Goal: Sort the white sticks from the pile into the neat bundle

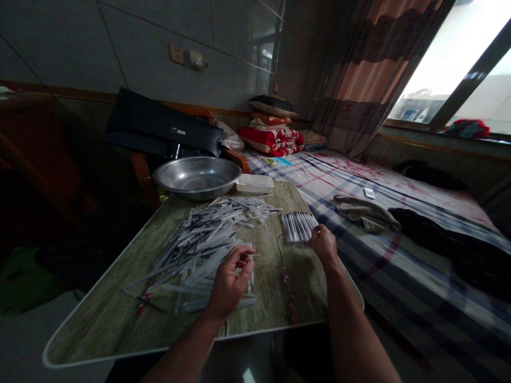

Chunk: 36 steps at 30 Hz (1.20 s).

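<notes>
A loose heap of thin whitish pens or pen parts (207,239), some with dark cores, spreads over the wood-patterned table (263,314). My left hand (232,279) is at the heap's right edge, fingers curled and thumb close to them. A thin pale piece shows by its fingertips, but whether it is held I cannot tell. Farther right, several white pens with dark ends (297,226) lie side by side in a neat row. My right hand (323,243) is closed at the right end of that row, fingertips on the last pen; the fingers partly hide it.
A wide metal basin (197,178) and a shallow white plastic tray (254,184) stand at the table's far edge. Behind the basin leans a black flat panel (159,125). A bed with a checked sheet (343,186) adjoins the table's right side, with clothes (365,213) on it.
</notes>
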Available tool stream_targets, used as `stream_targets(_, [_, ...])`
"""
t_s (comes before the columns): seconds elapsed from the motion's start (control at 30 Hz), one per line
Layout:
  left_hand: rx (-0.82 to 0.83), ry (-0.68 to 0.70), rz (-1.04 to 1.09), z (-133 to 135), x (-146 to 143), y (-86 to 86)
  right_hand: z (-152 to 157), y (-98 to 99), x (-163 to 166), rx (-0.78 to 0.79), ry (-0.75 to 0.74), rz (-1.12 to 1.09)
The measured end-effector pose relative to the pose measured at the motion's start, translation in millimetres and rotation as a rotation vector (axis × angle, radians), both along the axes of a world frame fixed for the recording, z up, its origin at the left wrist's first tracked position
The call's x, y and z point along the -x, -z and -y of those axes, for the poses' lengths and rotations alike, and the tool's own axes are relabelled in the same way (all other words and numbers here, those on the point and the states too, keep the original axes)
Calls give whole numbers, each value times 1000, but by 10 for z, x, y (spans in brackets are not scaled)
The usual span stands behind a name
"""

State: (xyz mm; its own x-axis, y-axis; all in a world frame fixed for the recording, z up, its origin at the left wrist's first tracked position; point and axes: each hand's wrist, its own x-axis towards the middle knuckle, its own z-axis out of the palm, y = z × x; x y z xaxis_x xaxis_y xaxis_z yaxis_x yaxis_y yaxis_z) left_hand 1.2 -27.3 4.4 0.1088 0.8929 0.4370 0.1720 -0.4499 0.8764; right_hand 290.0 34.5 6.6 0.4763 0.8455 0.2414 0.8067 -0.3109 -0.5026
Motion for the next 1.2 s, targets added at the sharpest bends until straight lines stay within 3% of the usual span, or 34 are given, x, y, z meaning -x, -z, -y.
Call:
stream_targets(0.23, [-50,-116,14,8,19,11,16,-106,-22,-53,-2,-186])
stream_targets(0.47, [-178,-147,-20,38,14,36,-46,-84,117,-21,-139,-145])
stream_targets(0.57, [-161,-270,110,13,3,61,-74,-79,225,-43,-164,-124])
stream_targets(0.77, [-183,-394,291,-64,-3,107,-42,-51,635,20,-476,-147])
stream_targets(0.97, [-239,-352,139,-14,9,59,23,-46,1015,101,-682,-117])
stream_targets(1.1, [-293,-166,-19,41,29,-2,-37,-144,1219,86,-784,-98])
stream_targets(1.2, [-327,-120,-58,58,33,-18,-129,-262,1409,72,-845,-56])
